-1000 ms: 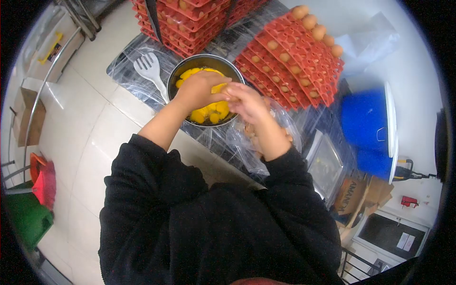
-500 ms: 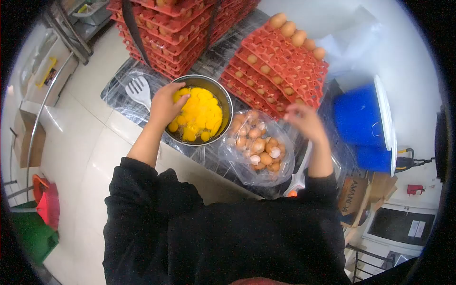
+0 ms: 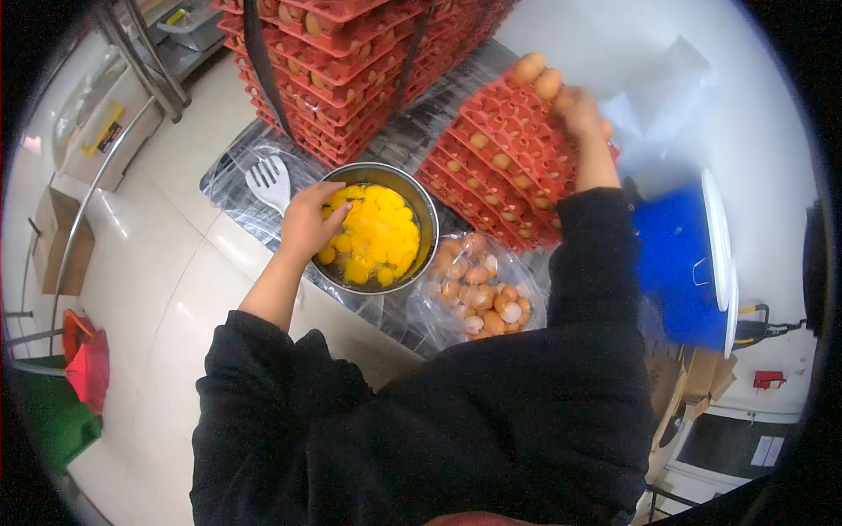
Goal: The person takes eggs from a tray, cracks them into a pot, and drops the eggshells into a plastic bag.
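Note:
A round metal pot [image 3: 430,219] holds many yellow yolks [image 3: 379,232]. My left hand [image 3: 309,219] rests at its left rim, fingers apart and holding nothing. My right hand [image 3: 577,112] reaches to the row of brown eggs [image 3: 548,84] along the far edge of the top red tray [image 3: 517,114]; its fingers are blurred and partly cover the eggs, so a grip cannot be made out. Between the pot and my right sleeve, a clear plastic bag [image 3: 478,285] is full of cracked brown shells. Left of the pot lies a white slotted spatula [image 3: 267,181].
A tall strapped stack of red egg trays [image 3: 333,70] stands behind the pot. Blue tubs with white lids [image 3: 675,263] are at the right. The plastic-wrapped table [image 3: 237,193] has its near edge below the pot. A green bin [image 3: 53,416] stands at far left.
Both hands were together over the pot; they parted. My left hand came to the left rim, and my right hand swung past the shell bag up to the eggs on the top tray.

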{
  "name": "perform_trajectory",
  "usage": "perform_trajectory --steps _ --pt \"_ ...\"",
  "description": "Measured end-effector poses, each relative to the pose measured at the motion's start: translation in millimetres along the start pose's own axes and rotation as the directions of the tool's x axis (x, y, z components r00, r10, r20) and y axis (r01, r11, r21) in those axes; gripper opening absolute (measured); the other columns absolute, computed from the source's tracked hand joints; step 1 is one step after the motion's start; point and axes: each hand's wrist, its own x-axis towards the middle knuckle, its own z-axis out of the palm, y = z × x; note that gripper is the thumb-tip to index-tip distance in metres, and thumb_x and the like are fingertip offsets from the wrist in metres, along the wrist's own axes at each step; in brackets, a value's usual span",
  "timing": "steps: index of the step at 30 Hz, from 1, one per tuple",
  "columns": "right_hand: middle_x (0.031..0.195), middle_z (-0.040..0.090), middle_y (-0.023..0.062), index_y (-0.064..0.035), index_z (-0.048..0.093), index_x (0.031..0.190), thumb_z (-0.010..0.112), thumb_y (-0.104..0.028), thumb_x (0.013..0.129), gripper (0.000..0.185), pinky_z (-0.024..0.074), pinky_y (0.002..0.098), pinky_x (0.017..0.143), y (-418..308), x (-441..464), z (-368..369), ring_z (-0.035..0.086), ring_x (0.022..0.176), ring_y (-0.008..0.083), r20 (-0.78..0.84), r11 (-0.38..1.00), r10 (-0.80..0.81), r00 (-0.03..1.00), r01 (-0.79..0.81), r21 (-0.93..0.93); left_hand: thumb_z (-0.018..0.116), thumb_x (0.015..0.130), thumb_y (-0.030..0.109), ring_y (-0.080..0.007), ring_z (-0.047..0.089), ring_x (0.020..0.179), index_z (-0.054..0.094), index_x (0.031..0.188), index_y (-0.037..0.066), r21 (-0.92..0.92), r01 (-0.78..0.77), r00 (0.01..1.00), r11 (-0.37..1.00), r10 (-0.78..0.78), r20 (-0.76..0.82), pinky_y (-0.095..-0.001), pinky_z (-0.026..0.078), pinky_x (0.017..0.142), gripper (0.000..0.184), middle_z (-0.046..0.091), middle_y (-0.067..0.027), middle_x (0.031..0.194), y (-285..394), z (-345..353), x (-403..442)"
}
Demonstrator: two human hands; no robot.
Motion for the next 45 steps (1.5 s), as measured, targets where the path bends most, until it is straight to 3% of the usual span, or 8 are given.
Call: perform_trajectory --steps 4,10,17,19,22,26,41,45 --pt "0.1 0.059 0.0184 -0.0028 0.056 0.103 0.064 -0.021 0.069 0.04 0.0447 0.0386 0.084 -40.8 -57.4 -37.9 0.057 0.095 0.0323 -0.226 0.999 0.002 0.974 0.008 0.045 0.067 0.074 0.019 -0.0304 0.058 0.093 0.062 0.103 0.006 0.01 0.016 1.0 1.0 -0.016 -0.018 -0.0356 0.046 0.083 0.032 0.062 -0.0142 0.1 -5.7 -0.2 2.1" --pt "0.108 0.05 0.0177 -0.0036 0.05 0.106 0.063 -0.01 0.067 0.042 0.0418 0.0381 0.087 -145.8 -270.6 -13.2 0.051 0.099 0.0335 0.264 0.886 -0.366 0.892 0.248 0.392 0.067 0.075 0.023 -0.0301 0.058 0.094 0.062 0.103 0.007 -0.001 -0.016 1.0 1.0 0.016 0.001 -0.0356 0.045 0.083 0.033 0.062 -0.0128 0.1 -3.9 4.9 4.3" --pt "0.103 0.053 0.0173 -0.0071 0.048 0.116 0.06 -0.01 0.073 0.045 0.0443 0.0371 0.082 -120.9 -349.2 77.3 0.053 0.096 0.0335 0.218 0.853 -0.427 0.878 0.311 0.42 0.068 0.074 0.023 -0.0298 0.058 0.095 0.062 0.103 0.006 -0.032 -0.035 0.999 0.999 0.036 0.019 -0.0359 0.045 0.085 0.034 0.062 -0.0123 0.101 -1.9 1.6 4.3" --pt "0.1 0.055 0.015 -0.0073 0.046 0.117 0.057 -0.011 0.076 0.043 0.0469 0.0346 0.074 -133.8 -341.3 61.1 0.056 0.086 0.029 0.151 0.836 -0.352 0.924 0.238 0.494 0.069 0.074 0.021 -0.0295 0.058 0.095 0.061 0.104 0.006 -0.026 -0.067 0.997 0.997 0.068 0.028 -0.0354 0.045 0.085 0.035 0.061 -0.0125 0.102 0.9 3.7 1.6" --pt "0.093 0.057 0.0099 -0.0072 0.044 0.118 0.055 -0.009 0.079 0.041 0.0456 0.0286 0.058 -147.6 -317.1 52.9 0.056 0.067 0.0193 0.719 0.461 -0.097 0.688 -0.609 0.645 0.07 0.072 0.02 -0.0289 0.058 0.096 0.06 0.106 0.006 -0.102 -0.134 0.987 0.986 0.143 0.077 -0.0353 0.045 0.085 0.038 0.06 -0.0119 0.106 8.8 7.2 2.3" --pt "0.087 0.056 0.0064 -0.0078 0.044 0.118 0.051 -0.015 0.083 0.037 0.0432 0.0247 0.049 -172.3 -295.1 53.2 0.052 0.058 0.0144 0.821 -0.076 -0.235 0.521 -0.852 0.518 0.07 0.071 0.018 -0.0251 0.06 0.094 0.059 0.11 0.006 -0.293 -0.136 0.932 0.946 0.222 0.287 -0.0334 0.048 0.081 0.042 0.06 -0.0115 0.11 37.8 2.7 2.4" --pt "0.087 0.059 0.0053 -0.0036 0.048 0.12 0.052 -0.015 0.087 0.035 0.0481 0.0236 0.056 -194.1 -293.3 96.4 0.056 0.066 0.0135 0.79 -0.076 -0.378 0.482 -0.867 0.493 0.064 0.068 0.014 -0.0215 0.065 0.069 0.065 0.106 0.013 -0.203 -0.005 0.924 0.979 0.082 0.372 -0.0304 0.051 0.067 0.038 0.066 -0.0112 0.086 9.9 8.5 -2.2" --pt "0.086 0.059 0.0035 -0.0036 0.052 0.116 0.058 -0.02 0.084 0.037 0.0449 0.0215 0.051 -195.8 -295.8 101.5 0.053 0.064 0.0104 0.82 0.216 -0.196 0.537 -0.793 0.57 0.063 0.068 0.015 -0.0251 0.064 0.072 0.065 0.104 0.011 -0.151 -0.109 0.926 0.983 0.156 0.345 -0.0322 0.051 0.07 0.036 0.066 -0.0131 0.089 0.4 8.4 -3.0"
